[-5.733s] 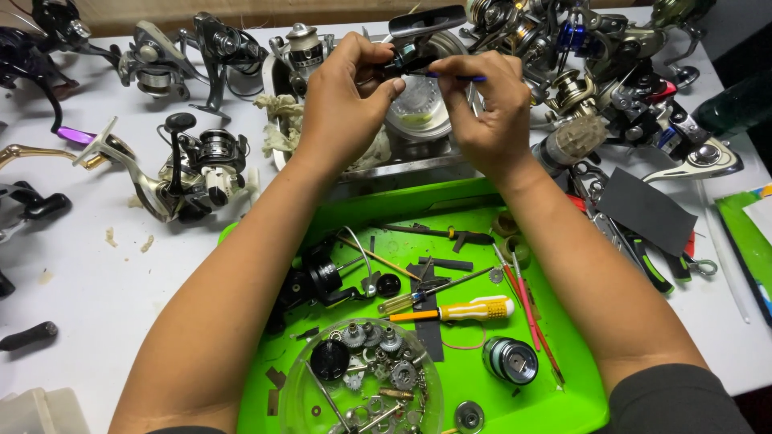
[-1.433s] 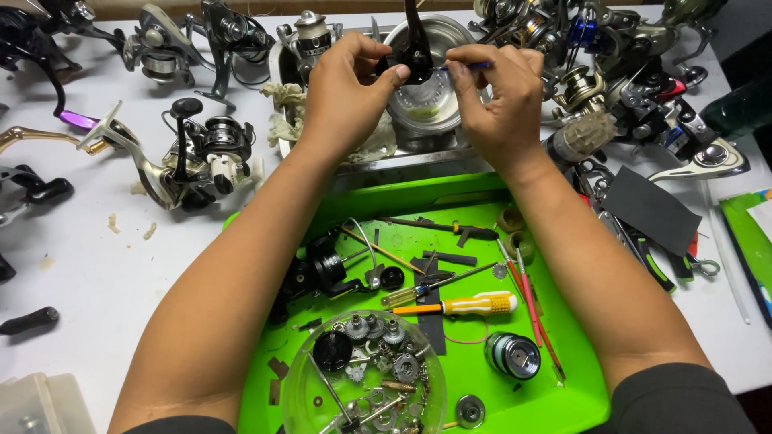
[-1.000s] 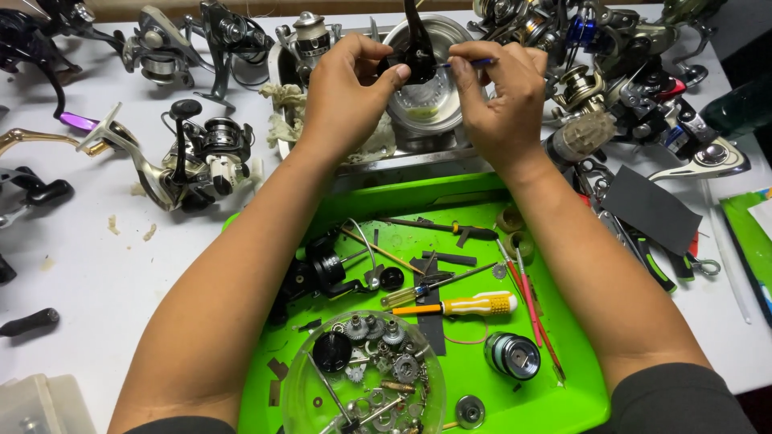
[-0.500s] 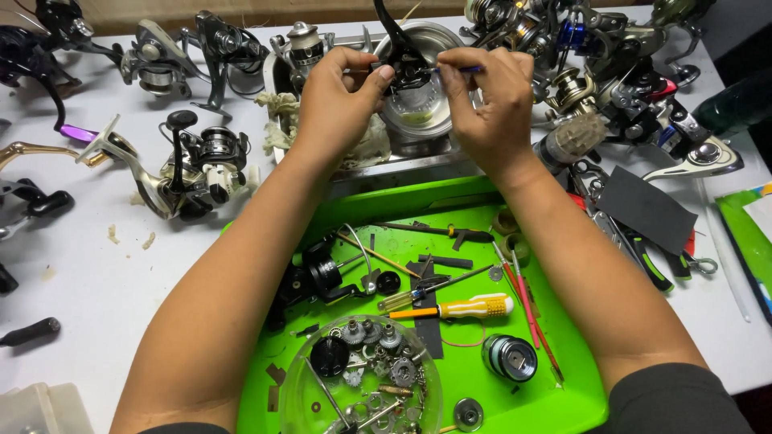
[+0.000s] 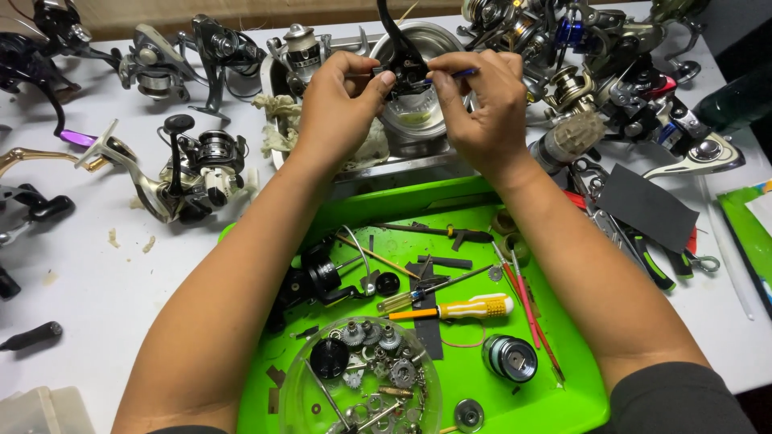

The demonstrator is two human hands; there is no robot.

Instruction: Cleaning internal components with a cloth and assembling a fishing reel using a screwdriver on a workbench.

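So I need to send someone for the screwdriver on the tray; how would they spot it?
Look at the green tray in front of the person. Near its middle, between the forearms, lies the screwdriver, pointing left. Its white and yellow handle is the only one there.

A repair workbench: dismantled fishing reels, screwdriver, gears bowl.
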